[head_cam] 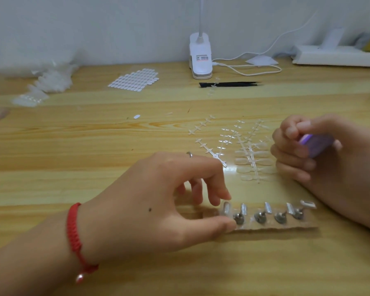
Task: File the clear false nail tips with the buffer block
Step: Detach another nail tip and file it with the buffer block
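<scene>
L hand (pixel 158 201), red bracelet (pixel 74 233) on wrist, pinches the leftmost clear nail tip (pixel 226 208) btwn thumb & index; tip stands on the holder strip (pixel 286 227), front of table (pixel 94 146). R hand (pixel 308 150) grips the purple buffer block (pixel 315 144), just beside loose tip sprues (pixel 250 154).

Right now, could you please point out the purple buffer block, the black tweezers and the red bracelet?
purple buffer block (pixel 315 145): head view, on its visible purple face.
black tweezers (pixel 233 84): head view, at the middle of their length.
red bracelet (pixel 74 231): head view, on the band over the wrist.
</scene>
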